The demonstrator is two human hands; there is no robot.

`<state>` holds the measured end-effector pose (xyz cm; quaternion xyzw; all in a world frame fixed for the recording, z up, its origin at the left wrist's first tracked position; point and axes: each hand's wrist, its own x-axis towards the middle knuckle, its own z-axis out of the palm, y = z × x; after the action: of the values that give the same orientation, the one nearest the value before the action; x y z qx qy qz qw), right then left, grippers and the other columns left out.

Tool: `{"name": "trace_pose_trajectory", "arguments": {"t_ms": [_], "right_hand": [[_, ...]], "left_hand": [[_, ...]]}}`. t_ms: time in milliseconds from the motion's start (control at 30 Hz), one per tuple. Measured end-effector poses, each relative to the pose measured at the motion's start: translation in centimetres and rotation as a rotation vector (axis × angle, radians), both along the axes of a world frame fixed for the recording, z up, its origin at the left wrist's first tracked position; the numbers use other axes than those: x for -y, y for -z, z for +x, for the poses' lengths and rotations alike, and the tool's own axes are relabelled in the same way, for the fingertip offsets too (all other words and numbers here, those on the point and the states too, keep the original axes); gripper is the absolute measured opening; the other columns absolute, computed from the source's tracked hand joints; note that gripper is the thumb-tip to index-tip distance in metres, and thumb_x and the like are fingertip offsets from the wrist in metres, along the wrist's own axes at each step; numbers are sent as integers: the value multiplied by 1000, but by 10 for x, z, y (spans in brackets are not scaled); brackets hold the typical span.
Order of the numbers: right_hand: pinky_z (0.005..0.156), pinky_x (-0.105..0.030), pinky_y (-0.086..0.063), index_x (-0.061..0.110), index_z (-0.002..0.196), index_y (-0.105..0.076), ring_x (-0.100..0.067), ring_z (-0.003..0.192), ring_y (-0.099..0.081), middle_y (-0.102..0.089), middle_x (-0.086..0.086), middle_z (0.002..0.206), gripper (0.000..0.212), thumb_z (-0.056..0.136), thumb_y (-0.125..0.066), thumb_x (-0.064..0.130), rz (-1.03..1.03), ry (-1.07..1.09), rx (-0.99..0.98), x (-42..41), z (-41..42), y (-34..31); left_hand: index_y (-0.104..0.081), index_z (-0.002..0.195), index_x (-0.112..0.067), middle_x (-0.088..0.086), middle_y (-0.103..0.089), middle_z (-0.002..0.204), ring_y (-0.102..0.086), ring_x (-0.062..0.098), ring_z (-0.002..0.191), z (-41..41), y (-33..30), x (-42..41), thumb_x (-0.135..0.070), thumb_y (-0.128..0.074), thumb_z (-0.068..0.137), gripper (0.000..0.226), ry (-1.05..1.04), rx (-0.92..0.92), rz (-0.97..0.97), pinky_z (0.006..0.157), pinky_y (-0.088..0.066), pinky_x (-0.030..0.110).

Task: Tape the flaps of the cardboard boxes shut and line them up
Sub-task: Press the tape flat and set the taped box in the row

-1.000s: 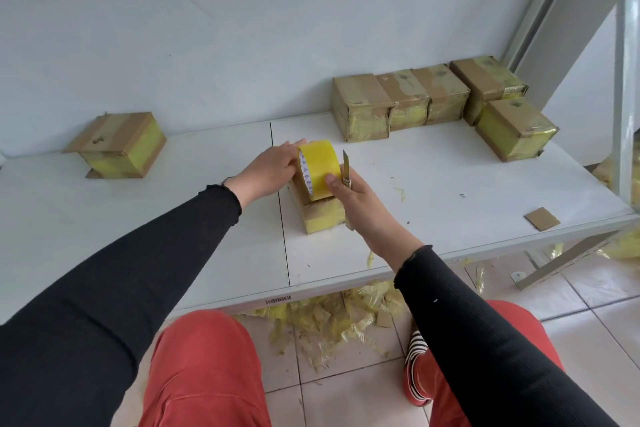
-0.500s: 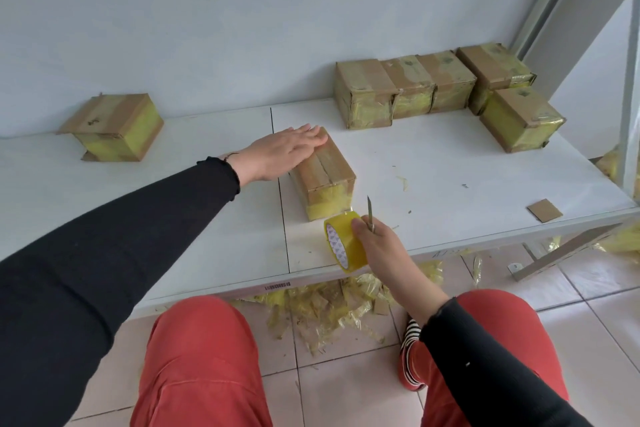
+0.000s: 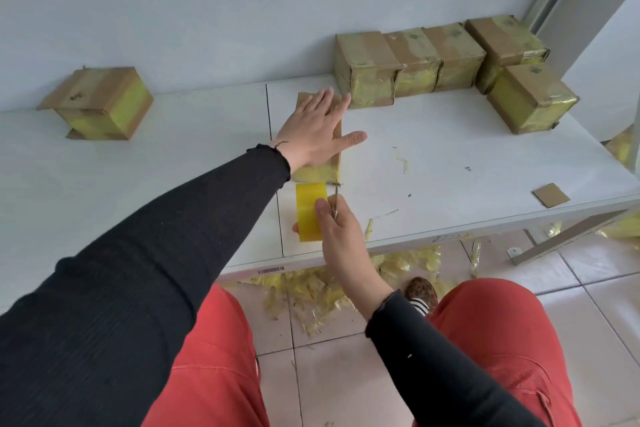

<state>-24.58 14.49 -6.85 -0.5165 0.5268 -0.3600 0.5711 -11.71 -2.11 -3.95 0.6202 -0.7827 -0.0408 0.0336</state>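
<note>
Here, a white tabletop (image 3: 450, 163) is seen set against a pale wall. Five taped cardboard boxes (image 3: 446, 59) are lined up at its far right, four along the wall and one (image 3: 530, 97) turned forward at the end. A lone box (image 3: 104, 102) with a loose flap is left far left, well apart. The box in hand (image 3: 335, 163) sits mid-table, just beside the row's near end. It is pressed flat under the left hand (image 3: 317, 130), fingers straight and spread. The right hand (image 3: 337, 232) is curled round a yellow tape roll (image 3: 310, 211) and a thin blade (image 3: 335, 199), the blade tip at the box's near corner. A cardboard scrap (image 3: 550, 195) lies near the right edge.

Step judged: the tape run is being severed at the box's front face. Next, the cut is to be finished, the loose end smoothed down, and the box slid into the row.
</note>
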Motion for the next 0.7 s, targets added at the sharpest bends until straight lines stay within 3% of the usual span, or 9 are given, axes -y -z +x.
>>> {"name": "trace_pose_trajectory", "arguments": {"t_ms": [100,200,267,333,400,467,500,600,700], "right_hand": [[84,-58,-53,19,91,-46,-37,88,-71,-73,-12,87,31,107,-37,44,-10,40,-115,-8,11,8],[83,-57,-53,20,91,-45,-31,86,-72,-74,-8,85,32,105,-35,47,7,55,-107,-6,13,5],[67,-46,-50,24,91,-45,-15,69,-70,-77,-2,81,31,100,-34,51,23,42,-93,-5,13,3],[56,-36,-38,30,90,-43,-4,51,-59,-78,7,79,26,100,-33,53,44,28,-72,-8,15,2],[60,-44,-44,26,94,-45,-13,64,-69,-78,4,80,28,104,-36,51,71,36,-31,-8,13,1],[79,-54,-54,18,98,-48,-29,85,-75,-78,-8,90,33,106,-38,48,76,38,-18,-6,11,1],[83,-52,-54,16,100,-48,-32,87,-72,-76,-15,95,35,107,-38,48,66,24,-37,-4,9,0],[71,-38,-43,19,91,-50,-17,70,-54,-64,1,77,36,107,-37,49,13,-22,-125,0,-2,1],[77,-42,-50,19,99,-55,-17,76,-64,-64,6,83,36,108,-35,48,-80,-65,-287,14,-19,-5]], "left_hand": [[-4,166,-29,14,1,173,4,23,160,0,7,2,-89,-4,87,99,15,-34,-39,128,2,39],[-12,165,-31,16,-3,172,0,25,160,0,5,0,-86,-5,90,94,-2,-27,-62,129,-1,41],[-17,165,-33,14,-7,172,-2,25,160,0,-1,-3,-83,-13,93,88,40,-70,-43,129,-4,42],[-28,163,-31,6,-18,172,-10,19,159,1,-13,-10,-74,-33,98,78,45,-409,-59,129,-9,40],[-45,155,-21,1,-40,161,-30,14,152,7,-22,-18,-55,-50,102,63,-83,-818,-316,125,-22,34],[-59,136,-14,-3,-55,133,-52,0,125,16,-22,-39,-45,-59,98,48,-302,-1000,-543,112,-40,29],[-61,125,-13,-5,-54,118,-54,-6,107,19,-17,-52,-43,-61,94,43,-404,-1013,-535,101,-46,29],[-56,121,-16,-6,-51,105,-52,5,89,18,14,-106,-53,-65,91,48,-598,-933,-60,81,-43,34],[-64,116,-25,-7,-67,102,-64,11,90,12,33,-143,-67,-57,94,48,-578,-923,238,75,-47,31]]}}
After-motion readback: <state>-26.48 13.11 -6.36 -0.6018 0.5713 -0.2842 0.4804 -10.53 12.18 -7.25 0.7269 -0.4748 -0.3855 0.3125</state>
